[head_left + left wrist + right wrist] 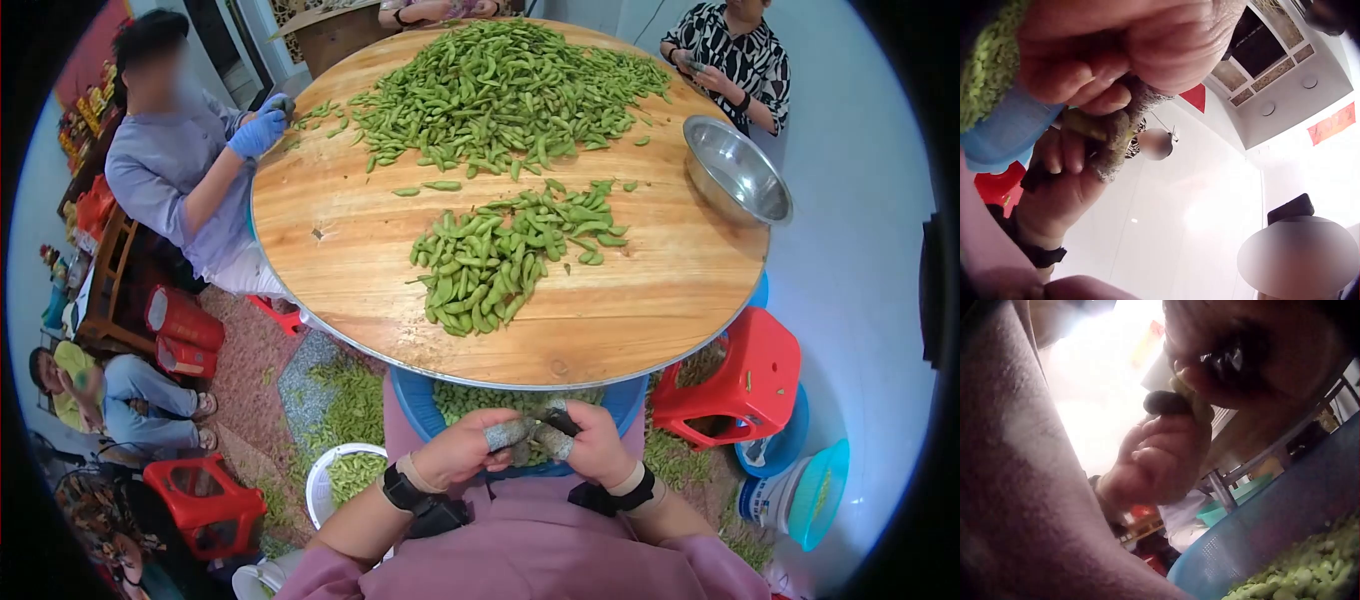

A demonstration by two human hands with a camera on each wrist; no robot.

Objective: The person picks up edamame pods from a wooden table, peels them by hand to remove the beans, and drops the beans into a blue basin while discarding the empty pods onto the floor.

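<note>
One pod [1085, 123] was held between the left hand [455, 450] and the right hand [597, 445], just off the near edge of the surface [330, 270] and above the tub [410, 398]. I noted the fingers of both hands curled and clamped on the pod, grey guards [505, 434] on the digits. Exactly where each thumb bore, I could not tell; fingers hid it. Loose beans [465, 405] lay in the tub. A small heap [500, 260] lay toward the surface's near edge, a large heap [510, 90] toward its far edge; a bowl [740, 165] stood at the right edge.

I judged the step in hand to be shelling. Good practice, in my assessment, called for one hand steadying the pod while the other thumb pressed firmly, without crushing. I advised holding the pod low and well inside the tub's rim, since beans squeezed out near the edge risked landing outside.
</note>
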